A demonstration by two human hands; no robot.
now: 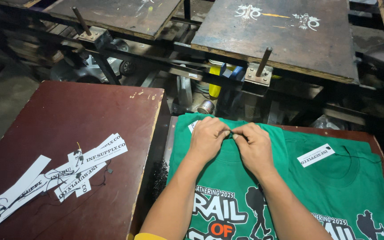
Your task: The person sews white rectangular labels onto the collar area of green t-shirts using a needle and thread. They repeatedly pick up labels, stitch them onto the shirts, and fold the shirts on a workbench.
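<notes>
Both hands, left hand and right hand, pinch the green T-shirt collar; fingertips hide whatever they grip.

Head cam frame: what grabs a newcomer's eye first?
The bright green shirt with a white and orange print, low in the middle, with the left hand and right hand pinching together at its collar. A second green shirt lies to its right with a white tag on it. On the dark red table at left lies a loose pile of white tags with black strings.
</notes>
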